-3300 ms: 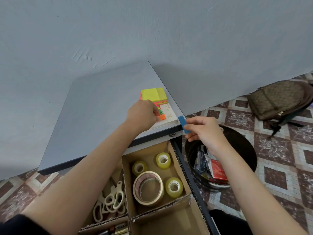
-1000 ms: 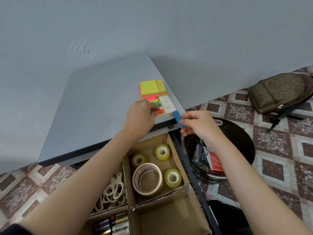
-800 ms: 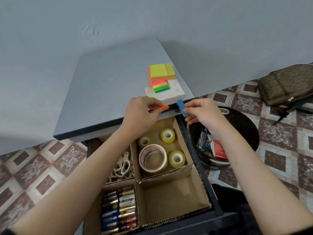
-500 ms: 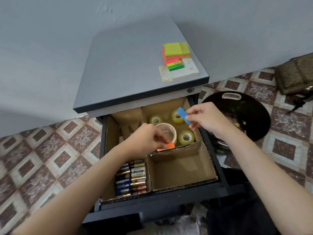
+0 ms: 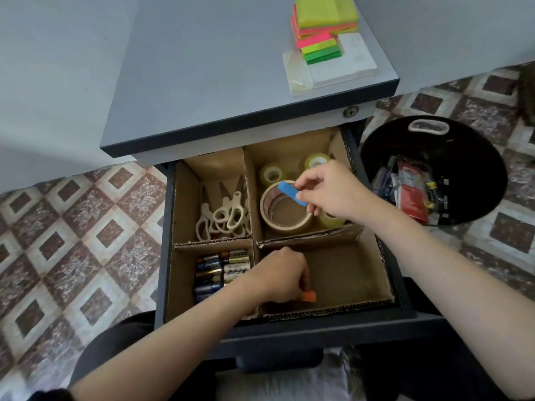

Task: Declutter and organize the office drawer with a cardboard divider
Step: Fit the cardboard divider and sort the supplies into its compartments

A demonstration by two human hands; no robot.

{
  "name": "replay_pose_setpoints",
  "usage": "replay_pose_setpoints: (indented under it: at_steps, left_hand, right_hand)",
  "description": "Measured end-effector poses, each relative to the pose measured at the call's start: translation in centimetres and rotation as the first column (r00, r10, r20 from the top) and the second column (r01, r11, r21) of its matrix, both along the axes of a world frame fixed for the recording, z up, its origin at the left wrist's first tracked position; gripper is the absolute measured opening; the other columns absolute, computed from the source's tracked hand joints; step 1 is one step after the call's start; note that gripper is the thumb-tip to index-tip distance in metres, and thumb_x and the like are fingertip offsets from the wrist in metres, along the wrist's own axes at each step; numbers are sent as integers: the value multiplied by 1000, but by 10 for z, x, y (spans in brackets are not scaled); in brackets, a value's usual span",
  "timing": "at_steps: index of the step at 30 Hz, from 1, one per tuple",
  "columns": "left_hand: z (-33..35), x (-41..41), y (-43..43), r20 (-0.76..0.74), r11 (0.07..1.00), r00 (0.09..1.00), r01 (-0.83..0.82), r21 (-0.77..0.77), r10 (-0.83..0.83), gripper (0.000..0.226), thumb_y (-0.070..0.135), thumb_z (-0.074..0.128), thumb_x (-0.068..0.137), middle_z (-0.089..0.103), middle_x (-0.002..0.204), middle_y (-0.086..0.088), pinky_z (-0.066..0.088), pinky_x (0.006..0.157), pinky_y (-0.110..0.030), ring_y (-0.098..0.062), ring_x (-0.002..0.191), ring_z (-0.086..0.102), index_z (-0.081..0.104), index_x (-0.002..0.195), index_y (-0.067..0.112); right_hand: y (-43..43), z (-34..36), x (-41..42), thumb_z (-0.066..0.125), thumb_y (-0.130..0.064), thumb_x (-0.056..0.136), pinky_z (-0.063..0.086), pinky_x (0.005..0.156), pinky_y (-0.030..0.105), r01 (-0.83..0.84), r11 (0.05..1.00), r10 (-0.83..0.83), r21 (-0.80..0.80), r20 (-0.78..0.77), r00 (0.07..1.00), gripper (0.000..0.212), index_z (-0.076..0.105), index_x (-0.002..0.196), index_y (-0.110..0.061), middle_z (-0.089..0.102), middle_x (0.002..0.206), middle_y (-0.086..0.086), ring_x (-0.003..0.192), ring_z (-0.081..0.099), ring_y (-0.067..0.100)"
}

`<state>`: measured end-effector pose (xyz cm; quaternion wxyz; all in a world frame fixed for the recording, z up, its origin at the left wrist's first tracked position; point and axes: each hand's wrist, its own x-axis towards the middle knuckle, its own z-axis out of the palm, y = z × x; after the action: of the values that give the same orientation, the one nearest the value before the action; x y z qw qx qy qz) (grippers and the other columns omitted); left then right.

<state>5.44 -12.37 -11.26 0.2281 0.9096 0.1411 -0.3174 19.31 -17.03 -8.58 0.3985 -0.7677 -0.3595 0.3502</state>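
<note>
Both our hands have dropped from the cabinet top (image 5: 208, 68) into the drawer (image 5: 289, 328) — tiled floor (image 5: 72, 227) and a black bin (image 5: 463, 157) alongside. Our left hand (image 5: 278, 274) pinches an orange tab (image 5: 309, 296) low in the near-right cell of the divider (image 5: 252, 198); our right hand (image 5: 333, 192) holds a blue tab (image 5: 291, 193) over the tape (image 5: 285, 211).

Plain blue-grey wall (image 5: 72, 68) behind, matte, evenly lit by soft daylight. Floor (image 5: 72, 227) of patterned tiles, maroon and white diamonds. Grey-topped pedestal cabinet (image 5: 202, 68) with dark edge and keyhole (image 5: 351, 112). Black round waste bin (image 5: 463, 157) on the floor just right of the cabinet.
</note>
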Motion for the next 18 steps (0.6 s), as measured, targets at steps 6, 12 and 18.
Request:
replay_pose_setpoints:
  at_steps: [6,12,18]
  left_hand:
    - [-18,4,1,-123,992,992,34,121,-19,25,21,67,85,66,106,-15,50,84,-37,-31,99,63,66,103,4]
    - [-19,8,-1,-138,991,990,15,130,3,21,3,64,82,65,110,-16,49,79,-35,-31,101,63,65,104,1]
    - [-18,6,-4,-127,997,992,23,79,-13,20,-7,55,84,66,105,-18,52,82,-36,-32,96,64,66,100,-2]
  right_hand:
    - [4,-11,5,60,0,86,42,44,7,-30,999,31,-42,30,999,15,65,96,-10,57,64,-3,37,53,-3]
    - [2,-12,11,60,2,85,49,44,13,8,999,-6,-44,44,999,14,65,92,-10,60,65,3,48,58,10]
    - [0,-13,13,60,1,85,48,44,13,13,999,-11,-34,66,998,16,62,88,-15,60,64,2,41,57,5]
